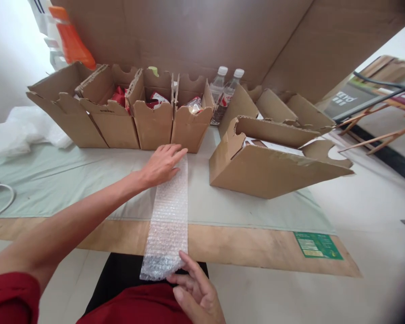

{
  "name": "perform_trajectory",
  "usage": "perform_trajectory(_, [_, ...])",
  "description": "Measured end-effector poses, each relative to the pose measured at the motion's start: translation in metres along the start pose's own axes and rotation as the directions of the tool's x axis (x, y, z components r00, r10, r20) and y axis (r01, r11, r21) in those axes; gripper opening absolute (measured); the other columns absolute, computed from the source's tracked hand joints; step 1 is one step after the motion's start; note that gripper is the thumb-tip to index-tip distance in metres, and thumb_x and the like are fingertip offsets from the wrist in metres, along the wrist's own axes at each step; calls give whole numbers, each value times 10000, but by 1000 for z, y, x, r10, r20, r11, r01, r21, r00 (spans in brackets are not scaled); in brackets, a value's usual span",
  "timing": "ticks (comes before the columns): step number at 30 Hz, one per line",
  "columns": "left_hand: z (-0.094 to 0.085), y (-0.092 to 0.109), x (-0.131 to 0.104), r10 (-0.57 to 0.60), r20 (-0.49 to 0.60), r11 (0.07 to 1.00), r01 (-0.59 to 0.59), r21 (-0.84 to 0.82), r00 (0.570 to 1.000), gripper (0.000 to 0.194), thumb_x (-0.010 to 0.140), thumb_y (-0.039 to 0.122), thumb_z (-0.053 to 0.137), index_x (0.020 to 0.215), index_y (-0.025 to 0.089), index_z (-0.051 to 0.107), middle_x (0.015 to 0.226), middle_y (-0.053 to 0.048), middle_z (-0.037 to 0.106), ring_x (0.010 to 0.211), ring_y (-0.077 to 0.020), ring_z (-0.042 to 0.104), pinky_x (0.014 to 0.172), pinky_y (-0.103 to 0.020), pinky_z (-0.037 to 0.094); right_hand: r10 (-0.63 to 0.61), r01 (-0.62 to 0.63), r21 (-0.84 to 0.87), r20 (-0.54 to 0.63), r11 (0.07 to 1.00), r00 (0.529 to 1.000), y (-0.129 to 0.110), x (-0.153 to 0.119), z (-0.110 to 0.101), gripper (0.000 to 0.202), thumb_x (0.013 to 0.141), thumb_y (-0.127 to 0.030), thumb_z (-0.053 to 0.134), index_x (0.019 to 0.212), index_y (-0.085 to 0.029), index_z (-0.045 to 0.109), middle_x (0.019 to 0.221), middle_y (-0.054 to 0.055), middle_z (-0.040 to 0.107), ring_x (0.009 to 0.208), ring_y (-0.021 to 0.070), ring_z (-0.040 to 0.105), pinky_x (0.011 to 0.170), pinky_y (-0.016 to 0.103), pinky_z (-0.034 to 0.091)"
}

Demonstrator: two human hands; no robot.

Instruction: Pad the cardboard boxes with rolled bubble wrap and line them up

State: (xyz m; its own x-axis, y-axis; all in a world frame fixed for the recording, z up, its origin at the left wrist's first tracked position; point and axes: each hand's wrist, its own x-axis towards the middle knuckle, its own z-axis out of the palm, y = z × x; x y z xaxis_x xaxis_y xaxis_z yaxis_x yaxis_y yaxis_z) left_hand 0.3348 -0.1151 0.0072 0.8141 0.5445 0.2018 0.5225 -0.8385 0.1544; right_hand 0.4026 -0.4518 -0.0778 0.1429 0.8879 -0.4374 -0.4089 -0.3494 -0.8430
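Note:
A long strip of bubble wrap [170, 211] lies across the table, its near end hanging over the front edge. My left hand [164, 165] rests palm down on the far end of the strip, fingers spread, close to the cardboard boxes. At the near end, my right hand [197, 290] has its fingers apart, with fingertips touching the strip's lower right edge.
Cardboard boxes [154, 128] with red and white packets stand behind the strip, and more boxes [256, 173] stand to the right. Two bottles [224, 90] are between them. Crumpled bubble wrap [27, 128] lies at the left, near a white cable [11, 198].

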Motion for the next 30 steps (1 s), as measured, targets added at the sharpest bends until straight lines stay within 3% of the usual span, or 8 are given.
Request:
perform_trajectory(4, [-6,2,-100,193,-60,963,-200,-178,979,524,865,20,449,1332,205,597,1463,-142,588,1422,-318,485,1123,-553,458,-21,28,-67,112,997,993,-14,4,-8,634,797,-607,793,1347,-305,699,1229,124,700,1105,264,666,932,386,517])
perform_trajectory(9, [-24,34,-196,285,143,908,-219,-356,948,769,812,56,468,1561,203,376,1639,-116,418,1576,-320,259,1186,-590,423,-73,81,-23,237,996,969,-25,6,-14,378,877,-563,728,1121,-282,792,931,65,714,811,180,658,813,347,504])
perform_trajectory(12, [-14,55,-206,280,89,909,-235,-343,956,765,829,4,466,1561,203,367,1613,-112,460,1582,-304,243,1232,-602,346,-102,82,98,217,992,971,-28,7,-9,412,873,-580,726,1127,-260,771,867,63,740,785,187,667,799,347,501])
perform_trajectory(15, [2,61,-193,211,-34,885,-206,-419,977,639,893,34,488,1497,232,433,1426,-95,642,1457,-271,464,1219,-556,378,-233,192,203,202,960,951,-41,14,-1,442,867,-588,720,1177,-275,748,1002,96,780,888,218,692,812,350,521])
perform_trajectory(20, [16,53,-161,-322,-75,788,223,-574,944,419,963,191,540,1377,244,514,940,-15,734,862,-179,715,795,-324,596,-460,463,3,126,886,879,-78,36,5,633,959,-494,650,1542,-380,432,1227,99,731,987,235,736,774,359,585])
perform_trajectory(22, [21,50,-151,-409,-44,763,316,-564,911,540,931,223,577,1455,215,448,844,12,714,767,-180,696,754,-329,586,-583,572,-320,70,755,809,-87,44,2,601,1007,-337,605,1562,-394,381,1198,72,728,961,210,733,815,374,597])
perform_trajectory(26, [37,49,-143,-383,-174,844,268,-464,907,666,908,201,561,1536,187,338,838,7,714,834,-210,685,832,-377,554,-712,582,-799,319,153,626,-91,62,-4,460,949,-135,614,1387,-273,590,1285,95,703,1216,269,637,1011,469,536])
perform_trajectory(30, [44,50,-143,-318,-268,915,220,-339,910,690,915,149,535,1558,195,288,825,5,703,788,-216,657,785,-367,529,-591,532,-835,504,-145,630,-87,83,-3,334,956,-132,596,1282,-185,644,1400,130,663,1340,323,566,1008,500,518])
